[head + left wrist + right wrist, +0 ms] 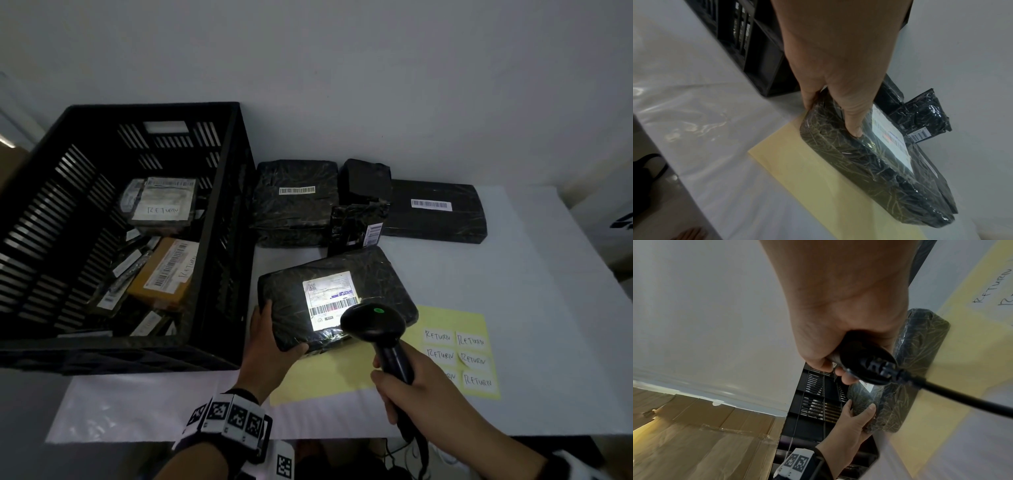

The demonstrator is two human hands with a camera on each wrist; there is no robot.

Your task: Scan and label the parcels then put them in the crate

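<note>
Parcel under scan (337, 301): wrapped in black plastic film, glossy and heavily creased; its white paper shipping label (330, 299) lay smooth beneath the film. Remaining parcels at the rear (296, 202) showed the same shiny, wrinkled black wrap with paper barcode strips. Crate (219, 212) — black moulded plastic, matt, slotted walls. Inside it, one parcel (164, 270) appeared to be brown cardboard or paper, matt. Scanner (375, 323): smooth black plastic with a slight sheen; its cable (962, 395) looked rubbery and matt. Table (534, 308) was covered in clear glossy plastic sheeting (701, 123) — rippled near the edge. Yellow sheet (818, 186): matt paper carrying white paper stickers (474, 359).
</note>
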